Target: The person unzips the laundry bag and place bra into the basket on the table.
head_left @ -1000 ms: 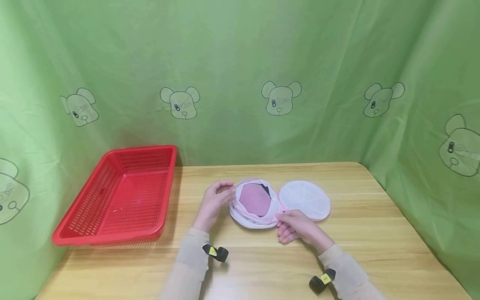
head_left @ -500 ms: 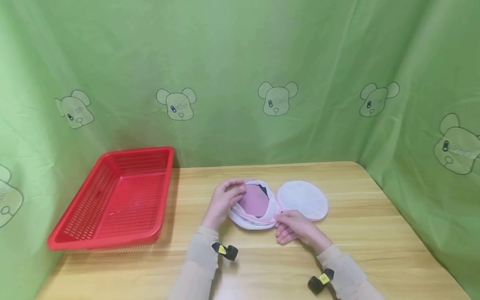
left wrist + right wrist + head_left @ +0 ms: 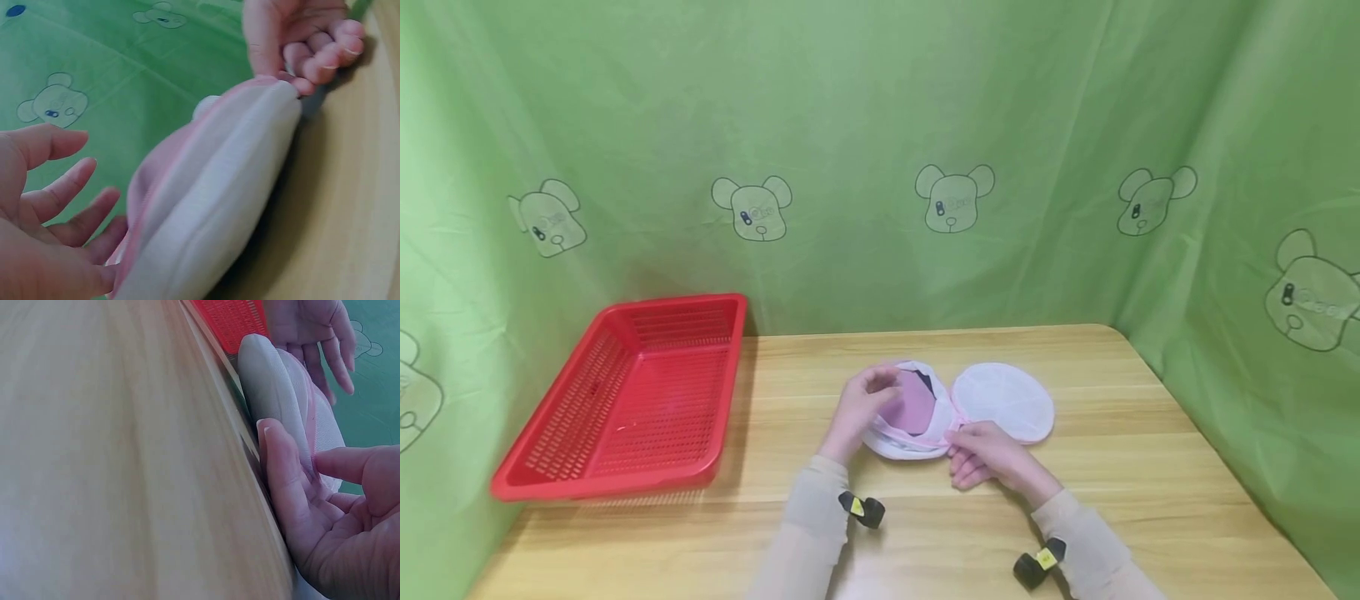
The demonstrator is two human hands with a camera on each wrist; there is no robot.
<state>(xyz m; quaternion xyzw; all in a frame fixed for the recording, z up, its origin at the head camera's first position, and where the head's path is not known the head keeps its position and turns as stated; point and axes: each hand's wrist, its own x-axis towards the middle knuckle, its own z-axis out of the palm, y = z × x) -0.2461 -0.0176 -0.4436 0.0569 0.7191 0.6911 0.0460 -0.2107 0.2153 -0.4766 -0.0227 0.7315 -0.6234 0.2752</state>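
On the table lies a round white mesh laundry bag (image 3: 942,414) with pink trim, its round lid (image 3: 1003,403) folded out flat to the right. A mauve piece (image 3: 913,408) with a dark patch shows through the opening; its kind is unclear. My left hand (image 3: 859,410) is over the bag's left side, fingers spread and slightly bent, pinching nothing, some fingers against the rim in the left wrist view. My right hand (image 3: 992,458) pinches the bag's near-right edge close to where the lid joins, thumb on the pink trim (image 3: 311,412) in the right wrist view.
A red plastic basket (image 3: 722,417) with perforated walls stands on the left of the wooden table (image 3: 1120,500). Green curtains (image 3: 850,100) printed with bear heads hang behind and at both sides.
My left hand has moved right, from the bag's left rim to over its opening. My right hand keeps its pinch on the edge. The view has shifted slightly.
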